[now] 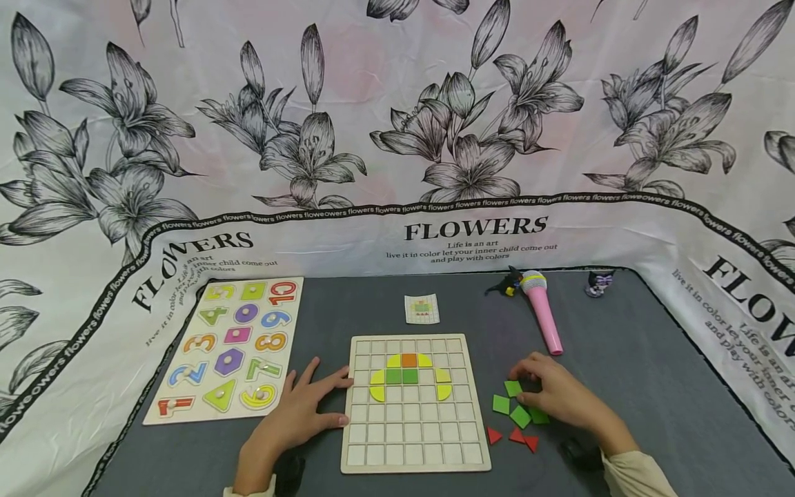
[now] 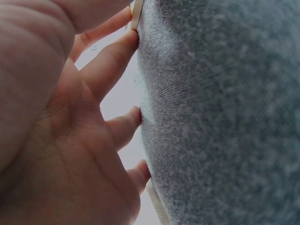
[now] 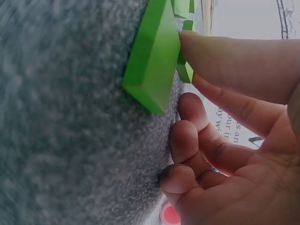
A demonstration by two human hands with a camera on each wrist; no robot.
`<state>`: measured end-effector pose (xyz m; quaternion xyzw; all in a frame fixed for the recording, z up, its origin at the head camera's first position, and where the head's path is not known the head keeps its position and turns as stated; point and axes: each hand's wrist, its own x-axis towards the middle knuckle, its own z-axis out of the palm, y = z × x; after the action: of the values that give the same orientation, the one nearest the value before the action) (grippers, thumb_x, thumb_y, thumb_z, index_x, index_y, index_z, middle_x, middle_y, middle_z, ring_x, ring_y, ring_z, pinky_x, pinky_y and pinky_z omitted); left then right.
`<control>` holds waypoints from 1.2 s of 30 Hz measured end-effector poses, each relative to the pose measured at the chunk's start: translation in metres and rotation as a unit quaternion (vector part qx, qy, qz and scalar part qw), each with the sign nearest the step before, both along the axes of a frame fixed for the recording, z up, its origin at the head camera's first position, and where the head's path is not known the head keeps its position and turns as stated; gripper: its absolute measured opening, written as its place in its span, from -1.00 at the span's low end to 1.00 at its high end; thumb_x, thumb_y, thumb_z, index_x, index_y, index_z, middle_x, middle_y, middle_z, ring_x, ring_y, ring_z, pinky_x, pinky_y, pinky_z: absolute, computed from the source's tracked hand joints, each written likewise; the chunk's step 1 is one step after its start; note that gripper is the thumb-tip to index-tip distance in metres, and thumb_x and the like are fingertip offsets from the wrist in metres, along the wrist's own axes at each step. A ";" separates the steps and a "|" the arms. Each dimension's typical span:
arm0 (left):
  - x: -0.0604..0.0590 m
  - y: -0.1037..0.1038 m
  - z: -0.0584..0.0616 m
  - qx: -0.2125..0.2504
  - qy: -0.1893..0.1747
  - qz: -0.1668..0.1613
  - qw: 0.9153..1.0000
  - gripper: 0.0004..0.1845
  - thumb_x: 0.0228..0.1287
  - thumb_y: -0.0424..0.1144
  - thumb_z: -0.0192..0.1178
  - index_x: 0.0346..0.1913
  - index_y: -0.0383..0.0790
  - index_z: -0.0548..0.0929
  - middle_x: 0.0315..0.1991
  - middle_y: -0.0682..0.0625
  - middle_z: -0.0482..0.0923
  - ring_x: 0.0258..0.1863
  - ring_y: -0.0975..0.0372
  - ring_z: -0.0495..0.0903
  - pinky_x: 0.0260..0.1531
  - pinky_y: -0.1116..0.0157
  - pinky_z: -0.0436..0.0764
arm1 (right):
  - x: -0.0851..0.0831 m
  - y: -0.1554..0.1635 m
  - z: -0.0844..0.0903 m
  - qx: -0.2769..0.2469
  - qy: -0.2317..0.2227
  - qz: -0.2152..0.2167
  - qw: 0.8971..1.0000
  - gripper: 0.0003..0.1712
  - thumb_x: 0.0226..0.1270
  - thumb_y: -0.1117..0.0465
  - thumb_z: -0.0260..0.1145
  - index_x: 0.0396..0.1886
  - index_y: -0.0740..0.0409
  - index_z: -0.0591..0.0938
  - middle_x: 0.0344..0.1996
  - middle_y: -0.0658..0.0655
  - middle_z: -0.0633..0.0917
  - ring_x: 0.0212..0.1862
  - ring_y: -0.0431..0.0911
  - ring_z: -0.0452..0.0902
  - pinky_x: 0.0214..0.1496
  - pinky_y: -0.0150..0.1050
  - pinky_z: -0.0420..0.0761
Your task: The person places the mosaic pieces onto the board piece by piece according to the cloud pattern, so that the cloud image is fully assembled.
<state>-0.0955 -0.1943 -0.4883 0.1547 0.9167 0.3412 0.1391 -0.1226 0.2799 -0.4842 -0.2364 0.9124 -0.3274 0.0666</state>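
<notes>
My left hand [image 1: 293, 413], fingers spread, touches the left edge of a wooden grid board [image 1: 412, 433]; its fingertips also show by the board's edge in the left wrist view. On the board lie two green squares [image 1: 401, 376], an orange square [image 1: 409, 360] and several yellow curved pieces [image 1: 444, 392]. To the board's right, my right hand [image 1: 559, 390] pinches a green square tile [image 3: 186, 72] between thumb and forefinger, its other fingers curled. The forefinger's tip is hidden behind that tile. More green squares [image 1: 520, 416] lie around it, with red triangles [image 1: 517, 435] nearer me.
A number and shape puzzle board [image 1: 297, 304] lies at the left. Behind the grid board is a small pattern card [image 1: 421, 308]. Back right are a pink toy microphone [image 1: 544, 317], a small black figure [image 1: 506, 284] and a dark trinket [image 1: 598, 284].
</notes>
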 end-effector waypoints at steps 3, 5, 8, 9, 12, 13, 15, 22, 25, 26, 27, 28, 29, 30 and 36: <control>0.000 -0.001 0.000 0.002 0.000 0.000 1.000 -0.25 0.22 -0.04 0.58 0.48 -0.04 0.62 0.56 -0.05 0.41 0.67 -0.32 -0.14 0.47 -0.47 -0.33 | 0.000 -0.002 0.001 0.003 0.001 -0.009 1.000 -0.71 0.21 0.30 0.65 -0.12 0.11 0.74 -0.18 -0.05 0.58 -0.19 -0.15 0.42 -0.23 -0.19 0.52; 0.000 -0.001 0.000 0.005 0.001 0.000 1.000 -0.25 0.21 -0.04 0.59 0.48 -0.04 0.62 0.56 -0.05 0.42 0.67 -0.32 -0.14 0.47 -0.47 -0.33 | -0.001 -0.003 0.001 0.002 0.000 -0.015 1.000 -0.70 0.19 0.32 0.65 -0.14 0.12 0.72 -0.22 -0.06 0.58 -0.21 -0.16 0.43 -0.25 -0.20 0.51; 0.001 -0.001 0.000 0.004 0.001 0.002 1.000 -0.24 0.21 -0.05 0.59 0.49 -0.04 0.62 0.56 -0.05 0.42 0.67 -0.32 -0.14 0.48 -0.46 -0.33 | -0.002 -0.004 0.001 -0.008 -0.007 -0.026 1.000 -0.69 0.18 0.35 0.64 -0.19 0.11 0.67 -0.31 -0.08 0.59 -0.28 -0.19 0.45 -0.31 -0.22 0.50; 0.000 -0.001 0.000 0.004 0.001 0.002 1.000 -0.24 0.21 -0.04 0.59 0.49 -0.04 0.62 0.56 -0.06 0.42 0.67 -0.32 -0.14 0.48 -0.46 -0.33 | -0.002 -0.005 0.002 -0.011 -0.007 -0.032 0.999 -0.69 0.18 0.35 0.64 -0.21 0.09 0.65 -0.35 -0.09 0.58 -0.30 -0.21 0.46 -0.34 -0.23 0.50; 0.001 -0.001 0.000 0.004 0.001 0.003 1.000 -0.22 0.22 -0.04 0.58 0.51 -0.04 0.59 0.52 -0.02 0.47 0.67 -0.32 -0.13 0.48 -0.45 -0.32 | -0.002 -0.005 0.001 -0.018 -0.006 -0.045 0.999 -0.70 0.22 0.37 0.61 -0.26 0.05 0.62 -0.42 -0.12 0.58 -0.36 -0.26 0.46 -0.37 -0.27 0.50; 0.001 -0.001 0.000 0.005 0.000 0.003 1.000 -0.20 0.22 -0.04 0.58 0.52 -0.04 0.58 0.50 -0.02 0.49 0.67 -0.31 -0.13 0.49 -0.45 -0.32 | -0.002 -0.004 0.001 -0.019 -0.004 -0.048 0.999 -0.72 0.24 0.37 0.59 -0.27 0.04 0.63 -0.43 -0.13 0.58 -0.37 -0.28 0.48 -0.37 -0.28 0.52; 0.001 -0.001 0.000 0.007 0.000 0.003 1.000 -0.18 0.22 -0.04 0.59 0.54 -0.04 0.55 0.47 0.00 0.54 0.67 -0.32 -0.12 0.49 -0.45 -0.31 | -0.003 -0.004 0.002 -0.024 -0.003 -0.049 0.998 -0.75 0.28 0.39 0.56 -0.29 0.03 0.64 -0.43 -0.13 0.61 -0.37 -0.29 0.52 -0.36 -0.29 0.57; 0.001 -0.002 -0.001 0.008 0.001 0.001 1.000 -0.16 0.22 -0.04 0.58 0.56 -0.03 0.53 0.44 0.02 0.57 0.67 -0.31 -0.12 0.49 -0.45 -0.32 | -0.005 -0.006 0.009 -0.046 -0.024 -0.057 0.997 -0.87 0.37 0.36 0.51 -0.25 0.08 0.71 -0.35 -0.09 0.69 -0.29 -0.24 0.62 -0.28 -0.25 0.67; 0.001 -0.003 -0.001 0.008 0.001 0.000 1.000 -0.16 0.22 -0.04 0.58 0.56 -0.04 0.53 0.45 0.01 0.56 0.67 -0.32 -0.13 0.49 -0.45 -0.32 | -0.007 -0.010 0.011 -0.054 -0.031 -0.062 0.996 -0.89 0.40 0.33 0.51 -0.22 0.07 0.72 -0.32 -0.08 0.70 -0.26 -0.22 0.64 -0.25 -0.25 0.68; 0.001 -0.003 -0.001 0.008 0.001 0.000 1.000 -0.16 0.22 -0.03 0.58 0.56 -0.04 0.53 0.45 0.01 0.55 0.67 -0.32 -0.13 0.49 -0.45 -0.32 | -0.008 -0.012 0.012 -0.057 -0.034 -0.062 0.996 -0.90 0.40 0.32 0.51 -0.22 0.07 0.73 -0.32 -0.08 0.71 -0.25 -0.22 0.64 -0.24 -0.24 0.68; 0.000 -0.003 -0.001 0.008 0.000 0.000 1.000 -0.16 0.22 -0.03 0.58 0.56 -0.04 0.53 0.45 0.01 0.55 0.67 -0.32 -0.13 0.49 -0.45 -0.32 | -0.008 -0.014 0.012 -0.060 -0.035 -0.062 0.996 -0.90 0.41 0.32 0.51 -0.22 0.07 0.73 -0.32 -0.07 0.71 -0.25 -0.21 0.64 -0.24 -0.24 0.68; 0.000 -0.002 -0.001 0.009 -0.001 -0.001 1.000 -0.17 0.22 -0.03 0.58 0.56 -0.04 0.53 0.46 0.00 0.54 0.67 -0.32 -0.13 0.48 -0.45 -0.33 | -0.009 -0.016 0.012 -0.063 -0.038 -0.062 0.995 -0.91 0.41 0.32 0.50 -0.22 0.08 0.73 -0.32 -0.07 0.71 -0.25 -0.21 0.64 -0.23 -0.24 0.68; 0.000 -0.002 -0.001 0.008 -0.002 -0.001 1.000 -0.17 0.22 -0.03 0.58 0.56 -0.04 0.54 0.47 0.00 0.54 0.67 -0.32 -0.14 0.48 -0.45 -0.33 | -0.010 -0.018 0.012 -0.067 -0.040 -0.062 0.995 -0.91 0.41 0.32 0.50 -0.22 0.08 0.73 -0.32 -0.07 0.71 -0.25 -0.20 0.64 -0.23 -0.24 0.68; 0.000 -0.002 -0.001 0.009 -0.003 -0.001 1.000 -0.17 0.22 -0.03 0.58 0.55 -0.03 0.54 0.47 0.00 0.53 0.67 -0.32 -0.14 0.48 -0.45 -0.32 | -0.010 -0.020 0.012 -0.071 -0.043 -0.061 0.995 -0.91 0.41 0.32 0.50 -0.22 0.09 0.73 -0.32 -0.06 0.71 -0.25 -0.20 0.64 -0.23 -0.24 0.68; 0.000 -0.002 -0.001 0.006 -0.004 0.000 1.000 -0.18 0.22 -0.02 0.58 0.54 -0.03 0.56 0.48 -0.02 0.52 0.67 -0.32 -0.14 0.48 -0.46 -0.32 | -0.013 -0.034 0.012 -0.092 -0.032 -0.048 0.994 -0.92 0.40 0.34 0.49 -0.24 0.11 0.73 -0.34 -0.06 0.70 -0.27 -0.20 0.63 -0.23 -0.25 0.68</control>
<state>-0.0957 -0.1962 -0.4889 0.1544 0.9139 0.3475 0.1420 -0.1358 0.2454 -0.4722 -0.1872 0.8861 -0.4199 0.0584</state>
